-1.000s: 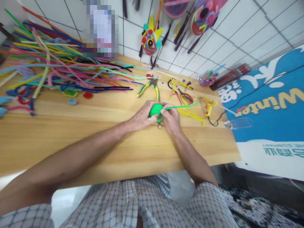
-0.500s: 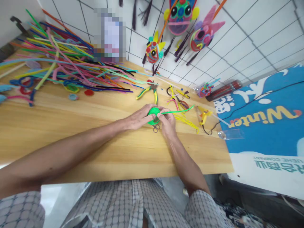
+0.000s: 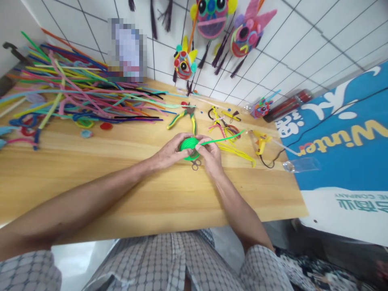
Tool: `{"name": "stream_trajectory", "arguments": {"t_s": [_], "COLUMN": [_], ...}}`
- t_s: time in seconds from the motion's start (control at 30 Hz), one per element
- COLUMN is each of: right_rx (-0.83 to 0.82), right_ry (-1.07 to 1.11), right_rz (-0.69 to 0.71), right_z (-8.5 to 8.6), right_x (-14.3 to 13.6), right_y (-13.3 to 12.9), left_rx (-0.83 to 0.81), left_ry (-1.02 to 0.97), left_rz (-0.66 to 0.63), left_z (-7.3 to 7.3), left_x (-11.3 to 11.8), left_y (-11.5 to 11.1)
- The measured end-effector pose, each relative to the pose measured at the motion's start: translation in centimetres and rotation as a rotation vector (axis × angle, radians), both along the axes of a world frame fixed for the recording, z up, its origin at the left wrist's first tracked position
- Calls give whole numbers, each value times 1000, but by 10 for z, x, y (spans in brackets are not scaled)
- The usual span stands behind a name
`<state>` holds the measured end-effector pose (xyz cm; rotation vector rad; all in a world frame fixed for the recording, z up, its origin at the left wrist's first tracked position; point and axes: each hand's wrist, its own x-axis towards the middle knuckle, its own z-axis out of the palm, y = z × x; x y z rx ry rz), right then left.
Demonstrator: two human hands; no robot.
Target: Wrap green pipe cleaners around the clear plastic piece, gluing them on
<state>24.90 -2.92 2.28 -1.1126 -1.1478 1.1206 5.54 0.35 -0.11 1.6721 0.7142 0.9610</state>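
Between my hands is a rounded piece wound with bright green pipe cleaner (image 3: 187, 144), raised over the table. My left hand (image 3: 169, 153) is closed around its left side, thumb laid across the front. On the other side my right hand (image 3: 212, 157) pinches the green pipe cleaner at the coil's edge. A loose green end (image 3: 232, 138) sticks out to the right past my fingers. Scissors (image 3: 196, 165) lie just below the piece, only their handle loops showing. Beyond my hands rest pliers (image 3: 189, 115) with yellow-green handles.
Many coloured pipe cleaners (image 3: 91, 93) are heaped at the back left. Yellow pipe cleaners (image 3: 239, 153) and a yellow glue gun (image 3: 262, 142) with a black cord lie to the right. A clear bottle (image 3: 300, 165) is near the right edge. Decorated masks (image 3: 184, 62) hang on the tiled wall.
The whole view has shifted slightly. The green piece has turned a little, showing more of its wound face. Both hands keep their hold, and the loose end slants up more.
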Motion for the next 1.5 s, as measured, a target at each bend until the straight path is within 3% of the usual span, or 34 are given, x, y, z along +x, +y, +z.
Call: {"name": "stream_trajectory", "arguments": {"t_s": [0.37, 0.8, 1.17, 1.5], "right_rx": [-46, -65, -56, -7], "right_ry": [27, 39, 66, 33], "right_rz": [-82, -107, -123, -93], "right_z": [-11, -13, -17, -27], "right_x": [-1, -2, -1, 4], "right_y": [-1, -1, 2, 4], "left_rx": [135, 128, 42, 112], "left_ry": [110, 81, 90, 62], "left_rz": [68, -32, -52, 19], "left_z": [-1, -4, 8, -7], "left_x": [-1, -3, -9, -2], "left_y": [0, 0, -2, 3]}}
